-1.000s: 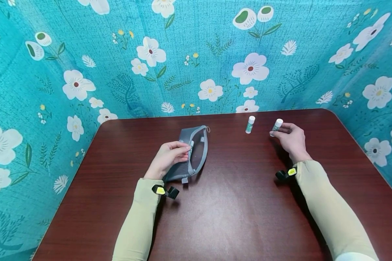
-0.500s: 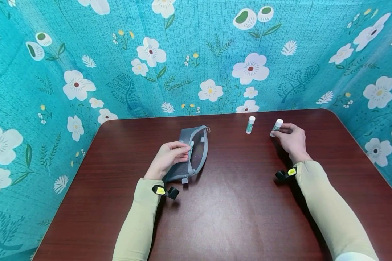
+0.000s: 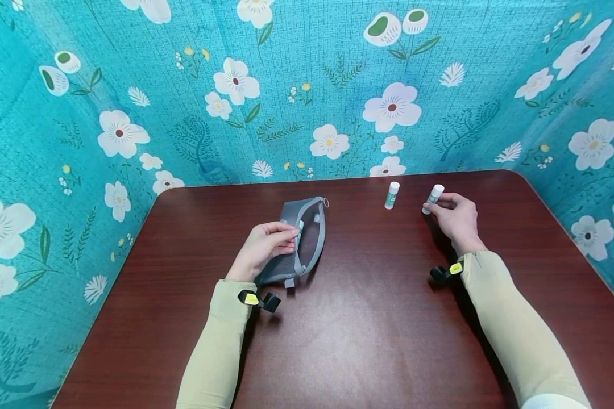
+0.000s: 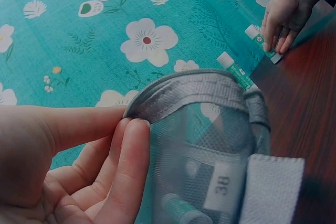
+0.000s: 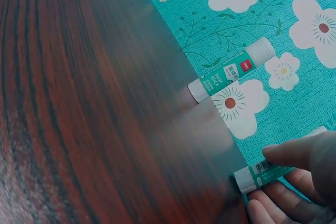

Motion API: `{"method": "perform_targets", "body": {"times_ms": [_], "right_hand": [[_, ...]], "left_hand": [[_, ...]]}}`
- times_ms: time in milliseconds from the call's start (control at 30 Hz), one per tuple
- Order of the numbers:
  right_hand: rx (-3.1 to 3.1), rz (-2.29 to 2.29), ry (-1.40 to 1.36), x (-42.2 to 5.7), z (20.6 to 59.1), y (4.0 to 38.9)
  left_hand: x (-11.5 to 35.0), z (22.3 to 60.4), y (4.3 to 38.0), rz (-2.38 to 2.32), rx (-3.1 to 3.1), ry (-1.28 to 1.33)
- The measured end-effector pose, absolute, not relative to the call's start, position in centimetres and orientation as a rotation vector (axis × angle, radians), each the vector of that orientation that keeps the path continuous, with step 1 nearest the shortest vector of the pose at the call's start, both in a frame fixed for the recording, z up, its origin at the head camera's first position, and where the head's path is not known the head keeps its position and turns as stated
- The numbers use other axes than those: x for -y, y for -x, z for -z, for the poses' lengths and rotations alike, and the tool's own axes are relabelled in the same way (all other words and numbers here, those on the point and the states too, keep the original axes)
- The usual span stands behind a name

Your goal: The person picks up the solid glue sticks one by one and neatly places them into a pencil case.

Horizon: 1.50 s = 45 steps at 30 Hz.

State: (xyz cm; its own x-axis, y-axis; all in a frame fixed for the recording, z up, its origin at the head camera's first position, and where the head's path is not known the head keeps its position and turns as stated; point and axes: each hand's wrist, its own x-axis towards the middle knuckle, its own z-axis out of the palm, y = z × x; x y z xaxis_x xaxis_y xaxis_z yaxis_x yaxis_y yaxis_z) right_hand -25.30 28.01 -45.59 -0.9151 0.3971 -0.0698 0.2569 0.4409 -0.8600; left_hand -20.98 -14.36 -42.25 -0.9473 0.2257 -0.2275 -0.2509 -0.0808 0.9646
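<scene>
My left hand [image 3: 268, 247] pinches the zipped rim of a grey mesh pouch [image 3: 294, 210] between thumb and fingers. The pouch's mouth gapes toward the right. Through its mesh, the left wrist view shows a green and white glue stick [image 4: 181, 208] lying inside. Farther right, my right hand [image 3: 457, 218] grips another glue stick [image 3: 434, 199] by its lower part, white cap upward, base low over the table. Left of that hand a third glue stick [image 3: 391, 196] stands upright on its own; its "GLUE STICK" label [image 5: 231, 74] shows in the right wrist view.
The dark red-brown wooden table [image 3: 358, 329] has its far edge just behind the glue sticks. A turquoise flowered cloth [image 3: 286, 113] hangs behind and along the sides. Black camera mounts [image 3: 266, 301] sit on both wrists.
The glue stick in my right hand has risen very slightly at its cap. My left hand and the pouch stay put.
</scene>
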Motion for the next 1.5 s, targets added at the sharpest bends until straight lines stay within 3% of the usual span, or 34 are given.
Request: {"method": "perform_targets", "body": {"times_ms": [1500], "right_hand": [[2.388,-1.724,0.488,-26.6,43.9,24.5]], "left_hand": [[14.3,42.5,21.1,-2.129,-1.847,0.023]]}}
